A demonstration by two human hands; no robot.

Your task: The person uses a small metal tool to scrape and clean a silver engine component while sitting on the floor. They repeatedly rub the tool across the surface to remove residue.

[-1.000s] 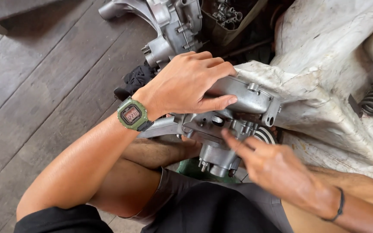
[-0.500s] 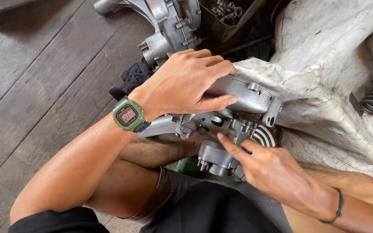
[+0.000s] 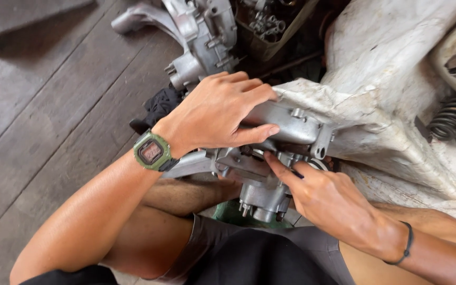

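The right hand [image 3: 333, 203], low and right of centre in the frame, presses its index fingertip into a recess of a grey metal engine casing [image 3: 286, 132]; whether it pinches anything there cannot be told. Just above, the left hand [image 3: 220, 113], wearing a green wristwatch [image 3: 151, 151], lies palm-down over the casing's top, fingers spread and gripping it. The casing sits at frame centre, above the person's knees. To the right lies a dirty white cloth [image 3: 391, 68]. Farther off, at upper centre, another engine housing [image 3: 201, 37] rests on the wooden floor [image 3: 43, 105].
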